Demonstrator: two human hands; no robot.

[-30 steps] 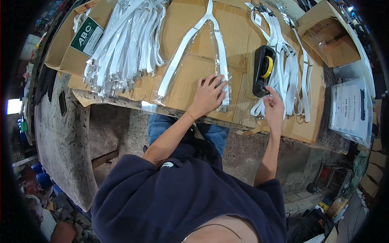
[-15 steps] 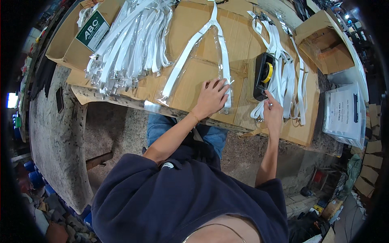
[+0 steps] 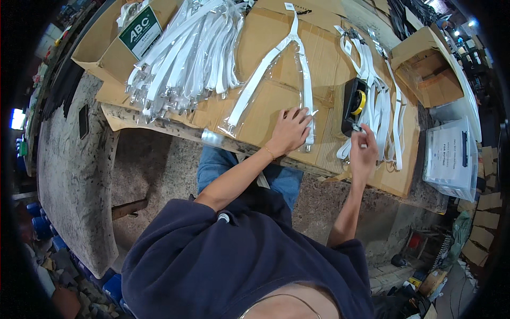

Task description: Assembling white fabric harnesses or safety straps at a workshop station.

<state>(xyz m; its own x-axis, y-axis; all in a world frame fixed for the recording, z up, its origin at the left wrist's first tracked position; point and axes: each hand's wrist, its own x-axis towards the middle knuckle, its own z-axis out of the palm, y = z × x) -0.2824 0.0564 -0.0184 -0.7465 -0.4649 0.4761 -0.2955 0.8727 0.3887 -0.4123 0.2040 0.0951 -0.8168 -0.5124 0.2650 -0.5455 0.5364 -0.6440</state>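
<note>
A Y-shaped white strap in a clear plastic bag [image 3: 265,74] lies on the cardboard-covered table [image 3: 324,154]. My left hand [image 3: 289,130] lies flat on the bag's near right end, fingers spread, pressing it down. A black tape dispenser with a yellow roll [image 3: 354,105] stands just right of it. My right hand [image 3: 363,154] is at the dispenser's near end, fingertips pinched on a small bit of tape.
A heap of bagged white straps [image 3: 186,48] lies at the left, beside a box with a green label [image 3: 139,31]. Loose white straps [image 3: 385,111] lie right of the dispenser. An open cardboard box [image 3: 425,69] and a clear packet of papers [image 3: 450,157] are at the far right.
My right hand has drawn back from the dispenser toward the table's near edge. My left hand stays on the bag's end.
</note>
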